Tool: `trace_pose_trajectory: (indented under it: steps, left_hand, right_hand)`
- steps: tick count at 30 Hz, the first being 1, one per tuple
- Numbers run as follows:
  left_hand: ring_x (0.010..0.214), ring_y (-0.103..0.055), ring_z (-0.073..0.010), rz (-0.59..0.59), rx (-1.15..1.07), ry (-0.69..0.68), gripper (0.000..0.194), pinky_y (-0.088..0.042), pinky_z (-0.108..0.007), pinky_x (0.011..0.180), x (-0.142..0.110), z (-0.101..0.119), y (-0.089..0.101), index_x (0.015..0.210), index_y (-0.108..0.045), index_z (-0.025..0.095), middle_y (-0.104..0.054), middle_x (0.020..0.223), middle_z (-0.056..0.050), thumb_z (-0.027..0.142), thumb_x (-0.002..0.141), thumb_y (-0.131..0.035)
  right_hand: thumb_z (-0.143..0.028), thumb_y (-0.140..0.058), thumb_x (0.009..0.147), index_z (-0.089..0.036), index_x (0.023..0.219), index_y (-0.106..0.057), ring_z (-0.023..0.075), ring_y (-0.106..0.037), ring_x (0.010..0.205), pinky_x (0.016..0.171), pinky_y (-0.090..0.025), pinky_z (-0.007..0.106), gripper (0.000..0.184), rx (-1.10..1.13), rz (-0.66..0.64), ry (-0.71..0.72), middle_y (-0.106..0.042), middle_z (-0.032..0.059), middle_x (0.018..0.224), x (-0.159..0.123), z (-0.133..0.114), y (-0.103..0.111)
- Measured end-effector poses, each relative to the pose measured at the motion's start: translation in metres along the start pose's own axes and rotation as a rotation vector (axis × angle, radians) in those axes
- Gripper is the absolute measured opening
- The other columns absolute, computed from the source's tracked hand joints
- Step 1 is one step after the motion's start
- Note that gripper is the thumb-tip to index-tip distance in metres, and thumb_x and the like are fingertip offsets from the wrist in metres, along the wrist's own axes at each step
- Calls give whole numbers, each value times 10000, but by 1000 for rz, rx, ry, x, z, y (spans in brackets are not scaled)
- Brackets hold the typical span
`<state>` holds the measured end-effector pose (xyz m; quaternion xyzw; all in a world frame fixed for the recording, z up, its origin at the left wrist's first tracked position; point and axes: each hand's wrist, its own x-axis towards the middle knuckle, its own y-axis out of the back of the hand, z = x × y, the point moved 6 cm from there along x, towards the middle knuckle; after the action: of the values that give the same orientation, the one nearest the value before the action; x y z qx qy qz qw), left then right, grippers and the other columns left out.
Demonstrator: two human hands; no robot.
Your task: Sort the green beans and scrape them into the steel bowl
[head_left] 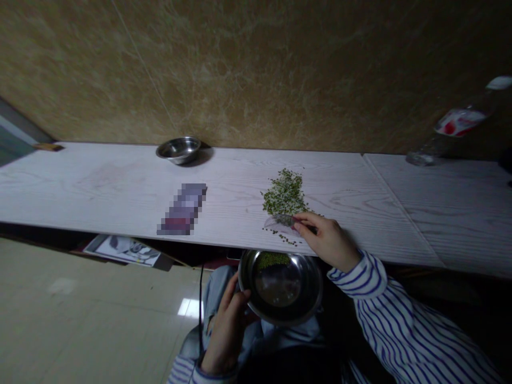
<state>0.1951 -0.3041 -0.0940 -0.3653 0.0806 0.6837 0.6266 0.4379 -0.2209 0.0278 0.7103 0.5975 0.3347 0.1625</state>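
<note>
My left hand [230, 320] grips the left rim of a shiny metal bowl [316, 288], held just below the table's front edge. Small green beans [272, 260] lie in the bowl against its far side. Above the table, my right hand [322, 234] pinches a thin, clear plastic piece [276, 221] with a curved edge; its exact kind is hard to make out. The piece rests at the near side of a spread of green beans [284, 193]. A few loose beans [286, 237] lie between it and the table's edge.
On the whitish wooden table [236, 197], a smaller metal bowl [178, 151] stands near the wall. A pixelated flat rectangular object [184, 209] lies left of the beans. A clear bottle [460, 121] with a white cap stands far right. Below the table is an open drawer [128, 250].
</note>
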Motion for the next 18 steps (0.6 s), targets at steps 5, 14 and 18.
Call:
trace_pose_trajectory:
  steps: [5,14,18]
  left_hand:
    - [1232,-570,-371,1,0,2,696,-575,-379,728,0,-1,1,1395,-561,266,-651,1342,-116,338,717,-699]
    - [1147,-607,-336,9,-10,-2,702,-558,-343,687,2,2,4,1390,-559,270,-636,1353,-103,324,706,-707]
    - [1069,-631,-313,31,11,-31,730,-554,-336,663,1,8,9,1393,-571,255,-672,1260,-105,336,683,-720]
  right_hand:
    - [-241,-598,892,-228,1058,-729,210,-762,897,805,-602,329,211,6,-25,3,-802,48,985,3,-3,-3]
    - [-216,-589,902,-218,1070,-733,211,-752,938,852,-584,348,221,0,-99,-3,-797,56,1029,13,-13,-11]
    - [-199,-588,897,-225,1062,-739,197,-752,911,840,-584,329,225,20,-127,21,-801,44,1006,13,-17,-10]
